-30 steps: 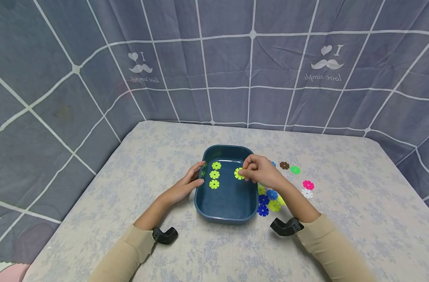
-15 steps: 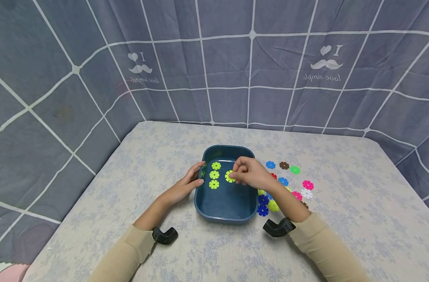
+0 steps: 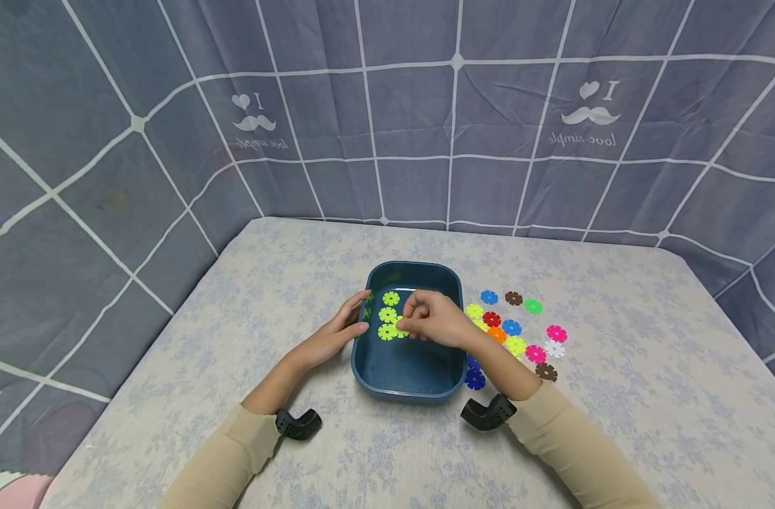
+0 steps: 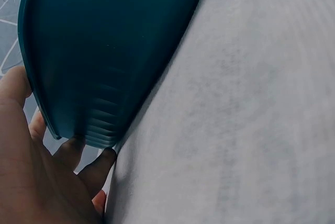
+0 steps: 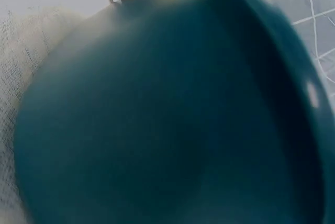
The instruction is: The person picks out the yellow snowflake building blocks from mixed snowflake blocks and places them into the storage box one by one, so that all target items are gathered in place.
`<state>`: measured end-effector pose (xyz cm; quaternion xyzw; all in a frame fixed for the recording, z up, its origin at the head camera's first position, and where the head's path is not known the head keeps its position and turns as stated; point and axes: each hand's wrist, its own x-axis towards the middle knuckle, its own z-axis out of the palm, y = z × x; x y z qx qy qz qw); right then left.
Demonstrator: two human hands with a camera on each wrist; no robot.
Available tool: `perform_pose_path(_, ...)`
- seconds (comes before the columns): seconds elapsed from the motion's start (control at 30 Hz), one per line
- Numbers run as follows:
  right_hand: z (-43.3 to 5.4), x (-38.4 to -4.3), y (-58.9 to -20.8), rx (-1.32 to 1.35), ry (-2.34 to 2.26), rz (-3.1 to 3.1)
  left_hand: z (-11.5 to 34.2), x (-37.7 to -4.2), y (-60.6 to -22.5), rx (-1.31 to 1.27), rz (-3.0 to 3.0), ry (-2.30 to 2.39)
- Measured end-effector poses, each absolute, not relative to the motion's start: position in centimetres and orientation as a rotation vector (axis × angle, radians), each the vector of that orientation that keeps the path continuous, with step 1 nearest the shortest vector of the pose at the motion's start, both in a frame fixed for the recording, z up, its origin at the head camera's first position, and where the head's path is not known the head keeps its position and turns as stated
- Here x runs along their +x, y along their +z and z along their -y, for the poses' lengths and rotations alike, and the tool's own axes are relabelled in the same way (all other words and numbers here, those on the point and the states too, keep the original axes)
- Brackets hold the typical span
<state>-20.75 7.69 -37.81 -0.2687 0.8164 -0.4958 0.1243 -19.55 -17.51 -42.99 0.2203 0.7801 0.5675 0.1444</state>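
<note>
A dark teal plastic bin (image 3: 409, 371) sits on the table. Along its left side, my left hand (image 3: 330, 339) rests with fingers and thumb against the rim; the left wrist view also shows fingertips (image 4: 99, 164) touching the outer wall. Inside the bin, my right hand (image 3: 435, 318) pinches a yellow-green notched snowflake disc (image 3: 401, 328) between thumb and index finger. That disc is right beside a column of 3 matching discs (image 3: 387, 314) on the bin's left half. The right wrist view shows mostly blurred bin wall (image 5: 157, 103), with the held disc out of sight.
To the right of the bin lie several loose snowflake discs in mixed colours, among them a red one (image 3: 491, 319), an orange one (image 3: 497, 334), dark blue ones (image 3: 474, 379) and a white one (image 3: 554, 348). A grey checked curtain (image 3: 413, 120) hangs behind the pale patterned table (image 3: 298, 283).
My right hand has moved left and slightly down across the bin with the yellow-green snowflake disc, up to the column. More loose discs now show past the right forearm. My left hand has stayed put.
</note>
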Motion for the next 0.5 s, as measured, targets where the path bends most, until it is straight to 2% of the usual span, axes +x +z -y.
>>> perform_pose_path(0.5,-5.7,-20.7,-38.7,-0.805,-1.271,-2.395,17.7,-19.5,-42.9,0.668,-2.244,1.633)
